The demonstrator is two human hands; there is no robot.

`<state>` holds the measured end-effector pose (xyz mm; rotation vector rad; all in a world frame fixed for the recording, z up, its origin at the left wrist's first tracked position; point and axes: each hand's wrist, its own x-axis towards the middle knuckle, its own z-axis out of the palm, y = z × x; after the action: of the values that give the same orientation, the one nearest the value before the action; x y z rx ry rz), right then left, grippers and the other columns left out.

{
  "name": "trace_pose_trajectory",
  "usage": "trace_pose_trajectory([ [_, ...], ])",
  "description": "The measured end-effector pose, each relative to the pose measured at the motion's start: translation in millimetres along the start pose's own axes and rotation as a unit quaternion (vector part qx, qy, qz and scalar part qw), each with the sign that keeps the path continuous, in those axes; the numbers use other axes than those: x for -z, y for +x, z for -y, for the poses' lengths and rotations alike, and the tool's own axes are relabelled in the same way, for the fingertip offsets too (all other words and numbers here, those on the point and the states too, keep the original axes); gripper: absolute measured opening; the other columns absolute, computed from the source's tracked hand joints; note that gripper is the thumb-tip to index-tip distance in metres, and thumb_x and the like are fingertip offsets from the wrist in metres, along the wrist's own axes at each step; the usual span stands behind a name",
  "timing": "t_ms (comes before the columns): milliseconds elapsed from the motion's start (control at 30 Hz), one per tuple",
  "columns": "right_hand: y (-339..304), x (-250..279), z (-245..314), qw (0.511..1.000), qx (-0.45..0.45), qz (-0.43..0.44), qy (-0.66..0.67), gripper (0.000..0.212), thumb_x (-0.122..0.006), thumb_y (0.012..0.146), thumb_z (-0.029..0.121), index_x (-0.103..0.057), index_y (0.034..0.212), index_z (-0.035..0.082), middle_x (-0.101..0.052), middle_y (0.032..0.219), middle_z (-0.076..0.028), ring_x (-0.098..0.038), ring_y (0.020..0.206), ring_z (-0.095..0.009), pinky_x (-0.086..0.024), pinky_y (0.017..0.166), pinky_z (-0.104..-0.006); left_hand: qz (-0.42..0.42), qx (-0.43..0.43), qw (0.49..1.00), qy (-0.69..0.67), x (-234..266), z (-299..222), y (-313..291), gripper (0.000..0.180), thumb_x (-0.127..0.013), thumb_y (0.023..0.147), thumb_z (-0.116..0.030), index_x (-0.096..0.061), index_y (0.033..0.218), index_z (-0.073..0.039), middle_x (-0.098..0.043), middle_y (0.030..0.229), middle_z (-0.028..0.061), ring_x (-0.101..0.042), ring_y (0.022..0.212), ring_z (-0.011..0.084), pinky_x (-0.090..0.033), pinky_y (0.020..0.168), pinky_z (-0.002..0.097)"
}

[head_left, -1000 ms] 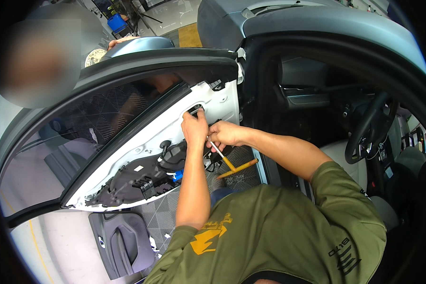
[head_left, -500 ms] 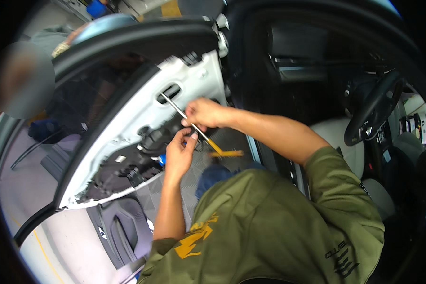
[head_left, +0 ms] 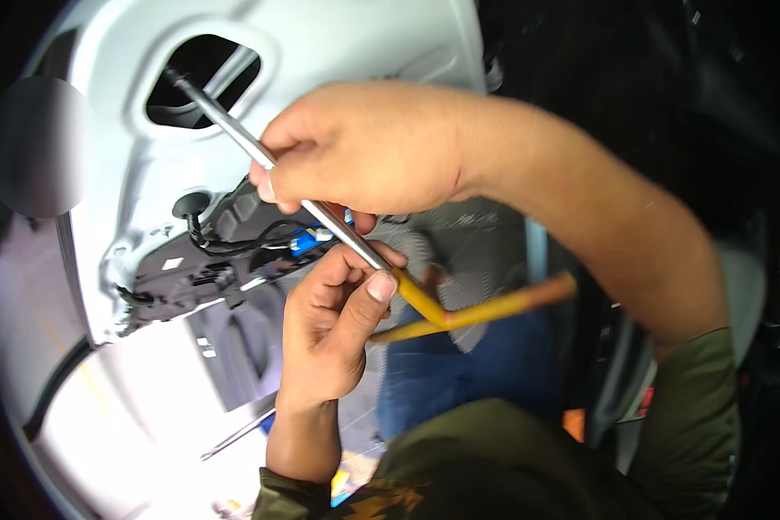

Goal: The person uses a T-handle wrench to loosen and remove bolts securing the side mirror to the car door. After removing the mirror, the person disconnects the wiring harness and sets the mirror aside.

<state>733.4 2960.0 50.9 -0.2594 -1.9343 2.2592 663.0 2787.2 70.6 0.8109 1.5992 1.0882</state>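
A T-handle wrench with a silver shaft and a yellow handle slants across the view. My right hand is closed round the middle of the shaft, palm down. My left hand pinches the tool between thumb and fingers where the shaft meets the yellow part. The dark tip of the shaft lies over an oval opening in the white inner door panel; I cannot tell whether it touches anything inside. Beyond my left hand, a blue connector sits on black wiring.
A dark plate with cables covers the door's lower part. A removed grey door trim lies on the floor, near a thin metal rod. My legs in blue trousers stand below, and the dark car interior lies to the right.
The view is much closer to the hands and door. Both hands still hold the T-handle wrench, and its tip remains at the door opening.
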Motion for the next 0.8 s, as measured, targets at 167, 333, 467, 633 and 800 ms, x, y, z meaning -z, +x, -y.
trace_pose_trajectory([
  [167,-13.3,16.8,-12.1,0.994,0.107,0.002,-0.009,0.026,-0.057,0.087,0.025,-0.062,0.089,0.0,-0.059,0.07,-0.007,-0.057,0.061,-0.015,-0.047,0.055,-0.0285,0.104,-0.031,0.994,-0.017,8.3,21.7,30.7,0.032,-0.062,0.088,-0.02,-0.058,0.108,0.005,-0.066,0.092,0.0173,-0.059,0.075,0.0151,-0.043,0.066,0.0222],
  [333,-31.5,26.2,-22.0,0.973,0.19,-0.112,-0.071,0.024,-0.056,0.087,0.023,-0.06,0.089,-0.001,-0.059,0.069,-0.01,-0.059,0.061,-0.019,-0.048,0.056,-0.0311,0.072,-0.032,0.996,0.035,-17.2,27.2,43.9,0.028,-0.065,0.086,-0.01,-0.056,0.109,0.004,-0.066,0.093,0.0164,-0.065,0.084,0.0194,-0.047,0.065,0.0233],
  [467,-38.1,17.7,-18.7,0.944,0.219,-0.203,-0.137,0.023,-0.055,0.087,0.021,-0.059,0.09,-0.001,-0.06,0.068,-0.012,-0.06,0.06,-0.021,-0.049,0.057,-0.0331,0.124,-0.021,0.992,0.01,-7.8,32.1,57.0,0.033,-0.058,0.09,-0.014,-0.054,0.116,0.006,-0.066,0.093,0.0193,-0.061,0.074,0.0126,-0.045,0.063,0.018],
  [633,-32.7,-2.4,-1.5,0.881,0.208,-0.341,-0.253,0.022,-0.054,0.086,0.019,-0.058,0.09,-0.002,-0.06,0.067,-0.015,-0.061,0.06,-0.024,-0.049,0.058,-0.0357,0.201,-0.007,0.979,-0.035,8.2,34.8,62.2,0.029,-0.052,0.092,-0.01,-0.054,0.115,0.005,-0.065,0.094,0.0187,-0.058,0.076,0.0128,-0.044,0.066,0.0208],
  [800,27.9,-39.9,30.2,0.829,0.215,-0.383,-0.347,0.02,-0.052,0.086,0.017,-0.057,0.091,-0.003,-0.061,0.066,-0.018,-0.062,0.06,-0.027,-0.05,0.059,-0.0383,0.145,0.01,0.989,-0.028,30.5,20.5,40.1,0.025,-0.05,0.096,-0.019,-0.056,0.108,0.002,-0.066,0.091,0.0133,-0.055,0.078,0.0111,-0.043,0.069,0.0239],
])
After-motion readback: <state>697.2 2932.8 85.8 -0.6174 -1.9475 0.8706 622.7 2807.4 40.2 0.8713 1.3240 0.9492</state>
